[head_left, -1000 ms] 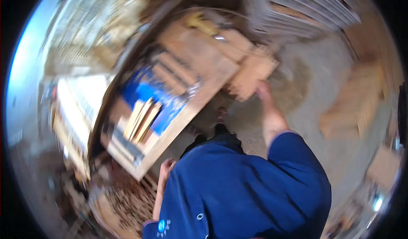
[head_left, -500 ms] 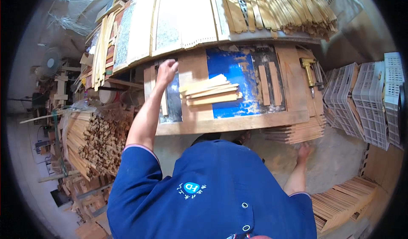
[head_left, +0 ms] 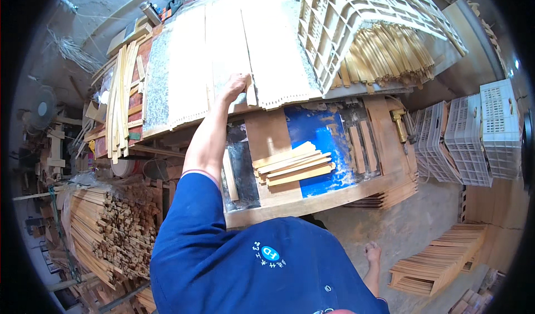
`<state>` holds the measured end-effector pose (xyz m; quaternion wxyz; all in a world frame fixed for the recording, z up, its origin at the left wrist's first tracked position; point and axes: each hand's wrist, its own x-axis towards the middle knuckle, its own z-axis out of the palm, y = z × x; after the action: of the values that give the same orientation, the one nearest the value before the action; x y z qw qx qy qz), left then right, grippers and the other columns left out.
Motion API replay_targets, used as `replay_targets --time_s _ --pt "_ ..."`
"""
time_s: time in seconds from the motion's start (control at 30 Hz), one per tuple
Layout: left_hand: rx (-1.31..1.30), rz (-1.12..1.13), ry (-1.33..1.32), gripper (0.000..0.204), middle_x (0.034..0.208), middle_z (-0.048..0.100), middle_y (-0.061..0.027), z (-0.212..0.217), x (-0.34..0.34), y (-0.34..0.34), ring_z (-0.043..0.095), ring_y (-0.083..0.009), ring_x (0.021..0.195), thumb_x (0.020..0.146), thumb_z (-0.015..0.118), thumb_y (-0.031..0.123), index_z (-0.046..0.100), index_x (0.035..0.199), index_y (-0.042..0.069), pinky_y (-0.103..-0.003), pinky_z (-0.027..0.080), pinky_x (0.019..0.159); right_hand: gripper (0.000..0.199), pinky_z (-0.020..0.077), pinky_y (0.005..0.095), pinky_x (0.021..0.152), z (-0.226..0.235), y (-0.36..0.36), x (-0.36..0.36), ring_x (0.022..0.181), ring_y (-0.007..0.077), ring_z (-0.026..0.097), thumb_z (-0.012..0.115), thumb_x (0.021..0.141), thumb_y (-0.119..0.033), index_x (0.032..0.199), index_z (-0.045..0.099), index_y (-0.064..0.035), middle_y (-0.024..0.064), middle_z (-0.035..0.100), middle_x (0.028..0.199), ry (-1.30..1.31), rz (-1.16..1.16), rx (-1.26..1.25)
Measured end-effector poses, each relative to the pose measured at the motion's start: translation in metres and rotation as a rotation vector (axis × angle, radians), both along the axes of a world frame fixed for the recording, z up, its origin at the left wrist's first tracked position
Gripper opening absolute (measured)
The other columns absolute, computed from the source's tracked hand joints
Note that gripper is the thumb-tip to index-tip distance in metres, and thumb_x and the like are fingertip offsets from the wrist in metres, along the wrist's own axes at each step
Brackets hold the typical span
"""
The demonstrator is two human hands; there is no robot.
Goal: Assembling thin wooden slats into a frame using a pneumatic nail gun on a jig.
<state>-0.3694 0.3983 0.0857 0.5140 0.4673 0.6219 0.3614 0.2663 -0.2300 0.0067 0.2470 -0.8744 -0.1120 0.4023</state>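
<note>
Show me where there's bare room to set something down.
The blue panel is bare beyond the slat pile, left of two strips; open floor lies between the bench and stacked frames. Slats crowd by the white crate.

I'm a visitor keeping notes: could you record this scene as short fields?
Left hand: at the near end of a wooden strip; grip unclear
Right hand: seen against the floor, nothing visible in it
Workbench: small pile of wooden pieces across the blue area's left edge
Bench's right end: gold-coloured tool
Farther right: white plastic crates
</note>
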Motion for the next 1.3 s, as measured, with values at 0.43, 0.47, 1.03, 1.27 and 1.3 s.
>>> replay_targets --time_s 0.43,0.47,1.03,1.27,1.3 --pt "0.146 -0.005 0.041 0.038 0.074 0.062 -0.0111 0.036 0.078 -0.316 0.061 -0.0234 0.068 0.094 0.068 0.040 0.063 0.091 0.002 -0.038 0.050 0.064 0.039 0.0554 0.0467 0.091 0.317 0.295 -0.270 0.102 0.0328 0.069 0.073 0.080 -0.002 0.118 0.066 -0.0049 0.0154 0.069 0.113 -0.490 1.480 1.346" --pt "0.261 -0.011 0.156 0.042 0.073 0.062 -0.0149 0.024 0.082 -0.330 0.062 -0.0302 0.066 0.091 0.071 0.043 0.063 0.088 0.002 -0.042 0.049 0.063 0.036 0.0543 0.0472 0.095 0.332 0.296 -0.294 0.105 0.0305 0.069 0.074 0.080 -0.003 0.115 0.067 -0.0061 0.0134 0.069 0.113 -0.480 1.558 1.429" --pt "0.557 -0.159 0.533 0.043 0.098 0.065 -0.0095 -0.035 0.075 -0.423 0.060 -0.0303 0.102 0.079 0.080 0.039 0.069 0.104 0.006 -0.043 0.045 0.091 0.027 0.0529 0.0433 0.069 0.078 0.306 -0.278 0.080 0.0318 0.067 0.067 0.094 -0.040 0.096 0.067 -0.0137 0.0089 0.068 0.084 -0.462 1.926 0.359" --pt "0.451 0.123 0.347 0.012 0.086 0.071 -0.0108 -0.005 0.013 -0.393 0.069 -0.0262 0.080 0.084 0.075 0.015 0.072 0.091 0.005 -0.034 0.055 0.074 0.024 0.0515 0.0445 0.081 0.030 0.289 -0.271 0.098 0.0331 0.064 0.075 0.085 -0.027 0.101 0.071 -0.0089 0.0131 0.067 0.103 -0.339 1.766 0.571" --pt "0.408 0.212 0.392 0.013 0.086 0.071 -0.0124 -0.002 -0.009 -0.381 0.070 -0.0259 0.081 0.085 0.073 0.014 0.072 0.092 0.003 -0.035 0.055 0.074 0.027 0.0499 0.0460 0.085 0.031 0.282 -0.279 0.102 0.0343 0.062 0.076 0.084 -0.024 0.105 0.071 -0.0089 0.0149 0.065 0.109 -0.450 1.745 0.704"
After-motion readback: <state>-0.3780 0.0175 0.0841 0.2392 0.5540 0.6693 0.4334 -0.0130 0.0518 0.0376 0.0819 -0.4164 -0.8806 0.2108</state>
